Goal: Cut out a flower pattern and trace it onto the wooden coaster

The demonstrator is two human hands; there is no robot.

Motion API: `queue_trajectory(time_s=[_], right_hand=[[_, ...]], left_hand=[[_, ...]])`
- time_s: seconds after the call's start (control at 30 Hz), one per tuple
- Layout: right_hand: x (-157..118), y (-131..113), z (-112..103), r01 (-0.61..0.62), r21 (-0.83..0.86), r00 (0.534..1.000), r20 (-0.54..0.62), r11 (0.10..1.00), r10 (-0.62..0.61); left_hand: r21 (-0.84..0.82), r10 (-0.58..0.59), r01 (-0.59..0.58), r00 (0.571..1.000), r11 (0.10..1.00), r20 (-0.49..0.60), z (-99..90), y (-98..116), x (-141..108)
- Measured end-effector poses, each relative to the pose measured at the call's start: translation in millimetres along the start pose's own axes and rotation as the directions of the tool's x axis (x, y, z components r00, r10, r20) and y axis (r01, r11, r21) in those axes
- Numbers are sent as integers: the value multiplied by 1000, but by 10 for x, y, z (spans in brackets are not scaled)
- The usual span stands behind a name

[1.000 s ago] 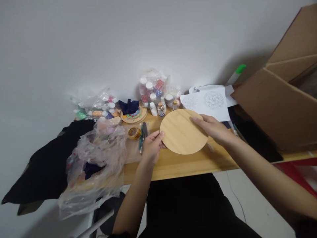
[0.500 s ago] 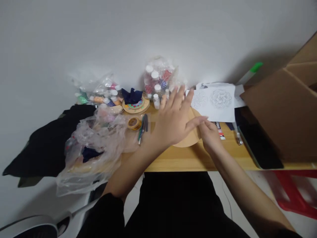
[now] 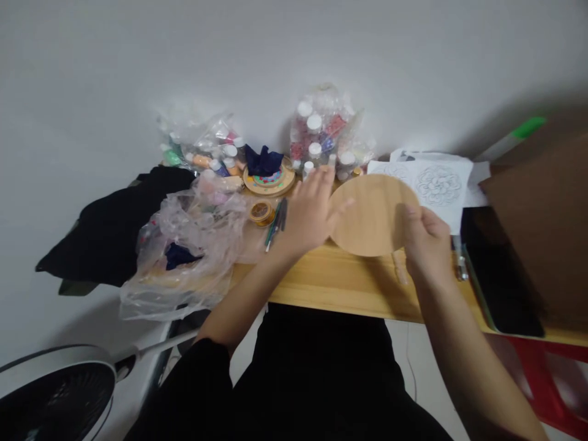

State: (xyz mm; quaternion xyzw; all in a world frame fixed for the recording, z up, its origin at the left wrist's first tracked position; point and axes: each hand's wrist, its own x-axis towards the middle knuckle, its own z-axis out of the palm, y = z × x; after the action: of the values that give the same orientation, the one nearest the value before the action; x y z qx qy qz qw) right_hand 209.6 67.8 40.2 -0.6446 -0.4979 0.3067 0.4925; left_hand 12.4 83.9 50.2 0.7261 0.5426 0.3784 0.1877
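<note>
A round wooden disc (image 3: 367,214) is held above the table by my right hand (image 3: 427,242), which grips its right edge with the thumb on top. At the disc's left edge is my left hand (image 3: 309,214), fingers stretched out and a little blurred; I cannot tell whether it touches the rim. Behind the disc lies a paper sheet with a flower line drawing (image 3: 438,185), partly covered. Left of my left hand are a spool of golden thread (image 3: 261,212) and several thin pens or brushes (image 3: 277,225).
Bags of white-capped bottles (image 3: 315,125) stand by the wall. A decorated round wooden piece (image 3: 275,180) bears dark blue cloth. Left lie a crumpled plastic bag (image 3: 193,226) and black cloth (image 3: 110,226). A phone (image 3: 503,288) and cardboard box (image 3: 546,233) are right; a fan (image 3: 59,392) is lower left.
My right hand has moved right and lifted the disc into fuller view. My left hand has moved from in front of the disc to its left edge. The camera view has shifted too.
</note>
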Motion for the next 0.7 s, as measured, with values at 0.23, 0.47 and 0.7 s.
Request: queue_trajectory(time_s=[0.23, 0.47, 0.7], right_hand=[[-183, -20, -268, 817, -331, 576, 454, 472, -680], [-374, 276, -74, 861, -379, 509, 664, 339, -549], [-292, 455, -58, 636, -521, 771, 399, 569, -497]], left_hand=[[-701, -519, 633, 741, 329, 426, -288, -214, -53], [-778, -615, 614, 667, 133, 421, -149, -366, -462], [-843, -758, 496, 626, 207, 182, -164, -467, -596]])
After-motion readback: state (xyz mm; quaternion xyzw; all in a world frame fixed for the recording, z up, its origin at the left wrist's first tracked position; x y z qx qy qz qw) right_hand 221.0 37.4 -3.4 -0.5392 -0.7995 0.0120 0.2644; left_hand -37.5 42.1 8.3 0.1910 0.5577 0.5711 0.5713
